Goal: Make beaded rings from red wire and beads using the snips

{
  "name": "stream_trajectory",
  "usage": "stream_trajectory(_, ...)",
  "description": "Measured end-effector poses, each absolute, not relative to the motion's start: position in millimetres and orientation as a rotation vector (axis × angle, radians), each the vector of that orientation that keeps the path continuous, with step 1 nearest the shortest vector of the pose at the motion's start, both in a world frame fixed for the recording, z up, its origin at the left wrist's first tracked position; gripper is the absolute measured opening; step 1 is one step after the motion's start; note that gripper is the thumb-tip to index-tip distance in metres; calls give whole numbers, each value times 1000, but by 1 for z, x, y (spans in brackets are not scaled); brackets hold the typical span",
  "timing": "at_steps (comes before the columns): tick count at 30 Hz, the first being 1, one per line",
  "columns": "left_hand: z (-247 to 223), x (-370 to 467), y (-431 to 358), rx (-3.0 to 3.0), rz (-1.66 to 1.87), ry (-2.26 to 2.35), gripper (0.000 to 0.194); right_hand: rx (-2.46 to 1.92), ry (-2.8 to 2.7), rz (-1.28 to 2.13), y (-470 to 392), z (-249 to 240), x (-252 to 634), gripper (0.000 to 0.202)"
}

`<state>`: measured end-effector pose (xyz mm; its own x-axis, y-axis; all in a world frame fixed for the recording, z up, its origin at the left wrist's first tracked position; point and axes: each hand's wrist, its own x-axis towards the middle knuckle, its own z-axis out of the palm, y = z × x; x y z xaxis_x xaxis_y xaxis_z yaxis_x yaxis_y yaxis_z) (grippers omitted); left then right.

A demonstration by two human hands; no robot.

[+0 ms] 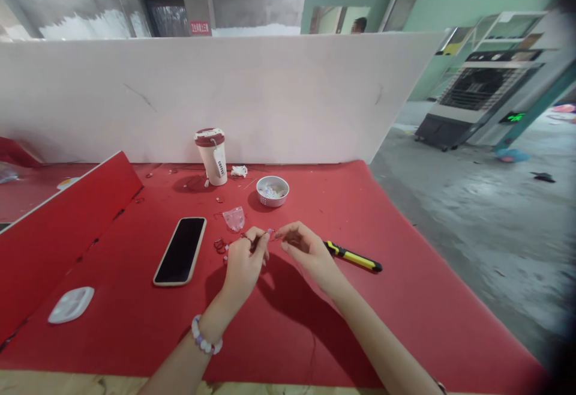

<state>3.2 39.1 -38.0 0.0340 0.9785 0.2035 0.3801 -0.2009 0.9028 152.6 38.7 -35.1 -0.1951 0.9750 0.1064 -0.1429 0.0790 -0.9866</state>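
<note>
The small purple bead (270,231) is sitting at the tips of my left thumb and forefinger, above the red table (288,335), in front of the round white bowl (272,199). My left hand (243,258) is pinching closely there, the thumb pressing toward the forefinger. My right hand (310,255) is hovering just beside the bead, its thumb and forefinger curving toward each other with a small gap showing between them; a thin dark red cord (274,236) is running near those tips, and I cannot tell whether they are touching it. The yellow and black knife (357,258) is lying beyond my right wrist, and the phone (180,251) is resting left of my left hand, near the little clear bag (234,219).
</note>
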Motion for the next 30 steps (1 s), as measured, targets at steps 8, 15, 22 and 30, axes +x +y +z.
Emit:
stream_trajectory(8,-39,5,38,1668,1160,1464,24,-1163,-1448,891,32,-40,139,15)
stream_trajectory(15,-42,7,41,1483,1160,1326,28,-907,-1077,1430,32,-39,137,18)
stream_trajectory(22,-41,10,39,1403,1200,1237,26,-968,-1385,1092,29,-38,139,7)
stream_trajectory(30,-7,4,37,1593,1327,1087,9,-912,-1647,630,30,-10,150,13)
